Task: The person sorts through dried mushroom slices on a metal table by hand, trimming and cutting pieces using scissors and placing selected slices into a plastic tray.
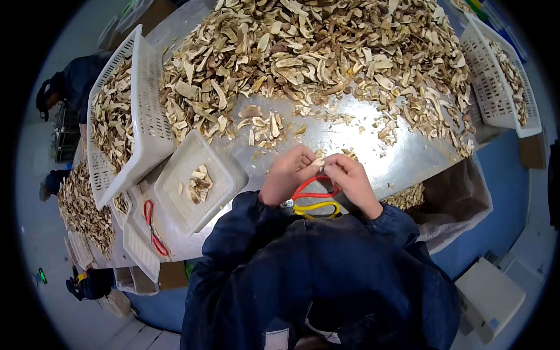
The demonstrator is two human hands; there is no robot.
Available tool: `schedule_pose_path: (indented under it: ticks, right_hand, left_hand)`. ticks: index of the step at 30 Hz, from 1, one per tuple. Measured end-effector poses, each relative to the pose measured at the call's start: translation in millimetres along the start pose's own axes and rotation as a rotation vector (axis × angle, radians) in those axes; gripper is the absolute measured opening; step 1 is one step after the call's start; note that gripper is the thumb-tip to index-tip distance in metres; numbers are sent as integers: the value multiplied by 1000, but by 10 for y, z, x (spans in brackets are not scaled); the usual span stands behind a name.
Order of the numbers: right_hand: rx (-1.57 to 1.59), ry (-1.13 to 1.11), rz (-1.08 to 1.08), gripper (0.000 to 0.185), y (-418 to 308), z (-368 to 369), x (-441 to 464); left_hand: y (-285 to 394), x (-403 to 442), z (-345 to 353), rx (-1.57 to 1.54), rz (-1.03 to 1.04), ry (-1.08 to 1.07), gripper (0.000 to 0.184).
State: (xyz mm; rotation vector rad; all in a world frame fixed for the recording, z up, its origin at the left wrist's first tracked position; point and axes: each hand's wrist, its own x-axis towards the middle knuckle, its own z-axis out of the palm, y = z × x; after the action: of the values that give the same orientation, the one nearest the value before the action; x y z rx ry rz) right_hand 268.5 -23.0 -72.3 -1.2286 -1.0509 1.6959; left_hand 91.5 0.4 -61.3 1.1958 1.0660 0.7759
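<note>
Close to the table's near edge, my left hand (287,175) is closed, its fingertips pinching a small pale dried mushroom slice (318,162). My right hand (353,182) meets it from the other side, thumb and fingers closed on the same piece. Just below the hands is a pair of scissors (315,194) with one red and one yellow handle loop; its blades are hard to make out. Beyond my fingers lies a small group of mushroom slices (267,129). A large heap of dried mushroom slices (326,46) covers the far part of the metal table (256,169).
To the left stand a shallow white tray (224,184) with a few slices and a tall, filled white basket (153,111). Red-handled scissors (153,228) lie nearby. Another filled basket (490,87) is at right, above a lined bin (461,198). People work at far left.
</note>
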Motion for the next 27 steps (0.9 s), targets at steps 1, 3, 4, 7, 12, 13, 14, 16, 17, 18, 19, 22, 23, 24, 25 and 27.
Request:
schedule_pose_path:
  ticks: [1, 3, 4, 7, 12, 13, 14, 16, 17, 18, 19, 22, 23, 24, 25, 27]
  right_hand:
    - [-65, -47, 8, 15, -59, 2, -8]
    - [-215, -75, -81, 15, 5, -5, 2]
    - [-288, -91, -128, 16, 26, -1, 4]
    - [-405, -223, -95, 17, -45, -14, -59]
    - [-485, -263, -127, 16, 20, 34, -127]
    - [-471, -221, -134, 16, 34, 59, -133]
    - [-458, -179, -142, 16, 39, 92, -129]
    - [-432, -158, -135, 17, 49, 113, -101]
    - [-422, -177, -112, 17, 55, 87, -75]
    - [-411, -193, -87, 18, 54, 53, -55]
    - [-271, -321, 95, 21, -4, -14, -37]
    - [-139, -443, 149, 24, 16, -62, -13]
    - [-189, -455, 127, 26, 39, -60, -21]
    - [-134, -455, 109, 27, 53, -47, -34]
    - [-80, -457, 89, 29, 66, -28, -56]
    - [-12, -462, 82, 31, 69, -11, -91]
  left_hand:
    - [0, -36, 16, -67, 39, -21, 11]
    - [10, -118, -7, 188, 5, -62, 12]
    - [20, -156, -36, 317, -13, -80, 13]
    - [85, -260, -140, 464, -52, -334, 17]
    - [-66, -430, -76, 482, 14, -295, 21]
    - [-46, -436, -65, 455, -7, -284, 22]
    - [-37, -435, -60, 429, -25, -272, 23]
    - [-94, -413, -72, 350, -26, -239, 26]
    - [-123, -406, -53, 303, -27, -225, 28]
    - [-85, -407, -41, 232, -68, -238, 28]
    - [3, -401, -54, 166, -106, -250, 28]
    - [-62, -408, -88, 99, -131, -301, 32]
    - [-95, -405, -109, 84, -158, -347, 32]
    - [-90, -396, -117, 69, -182, -393, 32]
    - [-72, -399, -113, 9, -212, -405, 31]
    - [-19, -425, -105, -115, -271, -420, 30]
